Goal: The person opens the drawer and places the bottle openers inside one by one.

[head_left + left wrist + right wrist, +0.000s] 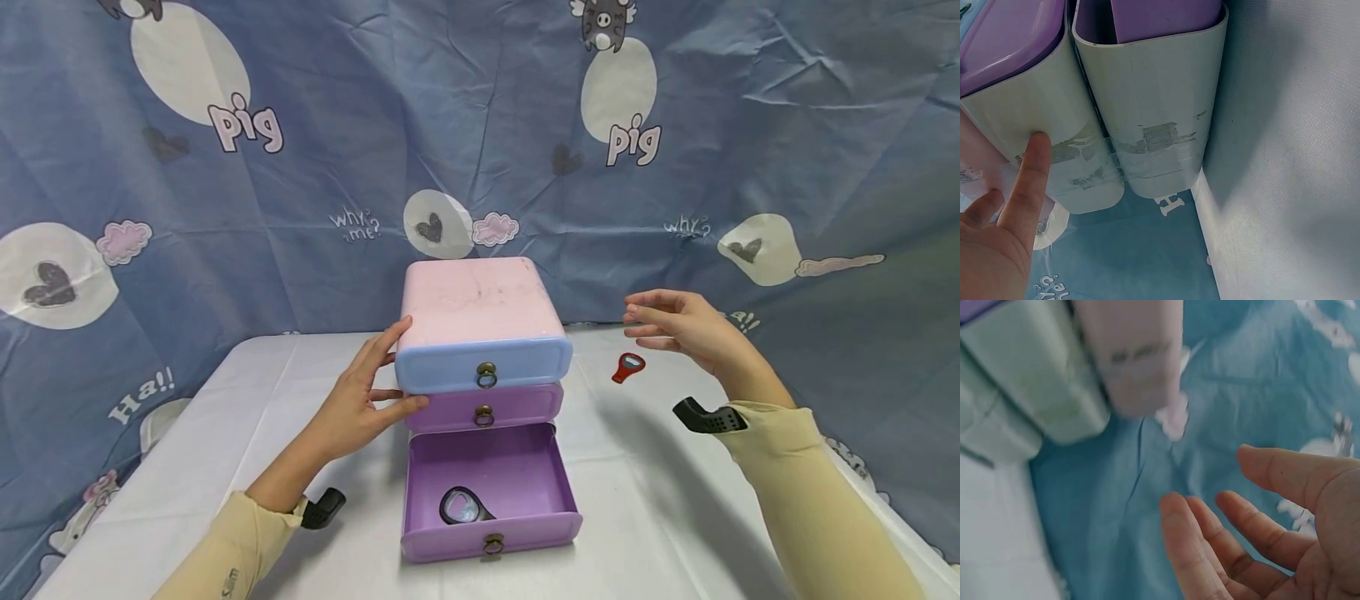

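A stacked drawer unit (480, 304) has a pink top, a blue top drawer and two purple drawers below. Its bottom purple drawer (532, 479) is pulled out, and a black-rimmed magnifying glass (453, 510) lies inside near the front. My left hand (348, 412) rests against the unit's left side, fingers spread and thumb by the middle drawer's front. In the left wrist view, one finger (1030, 181) touches the pale side wall. Off to the right, my right hand (693, 333) is raised in the air, holding nothing, its fingers loosely bent.
On the white-covered table (622, 492) lies a small red magnifier-shaped piece (621, 372), right of the unit and below the right hand. A blue printed cloth (315, 167) hangs behind the table. Brass ring pulls (486, 375) stick out from the drawer fronts.
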{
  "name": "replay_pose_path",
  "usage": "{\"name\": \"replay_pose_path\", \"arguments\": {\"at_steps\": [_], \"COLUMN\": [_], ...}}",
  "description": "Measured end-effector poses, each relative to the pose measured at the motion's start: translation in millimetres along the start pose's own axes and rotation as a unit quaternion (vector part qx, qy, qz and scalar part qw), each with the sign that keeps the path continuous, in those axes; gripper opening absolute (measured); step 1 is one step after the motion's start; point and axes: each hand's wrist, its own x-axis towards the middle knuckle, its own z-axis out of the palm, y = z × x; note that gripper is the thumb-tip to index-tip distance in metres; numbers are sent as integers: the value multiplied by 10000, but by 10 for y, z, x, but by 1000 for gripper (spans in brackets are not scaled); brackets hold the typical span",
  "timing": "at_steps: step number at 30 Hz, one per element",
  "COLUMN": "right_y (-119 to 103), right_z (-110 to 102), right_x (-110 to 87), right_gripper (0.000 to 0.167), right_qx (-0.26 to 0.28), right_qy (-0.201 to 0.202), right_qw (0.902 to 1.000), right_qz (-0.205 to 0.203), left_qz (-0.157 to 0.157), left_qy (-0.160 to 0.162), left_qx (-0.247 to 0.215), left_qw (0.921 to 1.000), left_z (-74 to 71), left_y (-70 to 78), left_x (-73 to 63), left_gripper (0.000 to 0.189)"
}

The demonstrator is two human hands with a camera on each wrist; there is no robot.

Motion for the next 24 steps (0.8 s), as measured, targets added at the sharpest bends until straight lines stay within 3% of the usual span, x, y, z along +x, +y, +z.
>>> {"name": "replay_pose_path", "arguments": {"at_steps": [10,24], "right_y": [428,805], "right_z": [-210,-263], "right_x": [219,455], "right_gripper": [68,76], "right_qx": [275,173], "right_qy": [171,454], "right_qw": [9977,9882], "right_qz": [592,1451], "left_qz": [8,5], "left_qy": [9,32], "left_qx": [-20,-19], "left_qw": [10000,10000], "left_z": [5,13], "left_y": [-2,4], "left_x": [-3,-9], "left_gripper": [106,106]}}
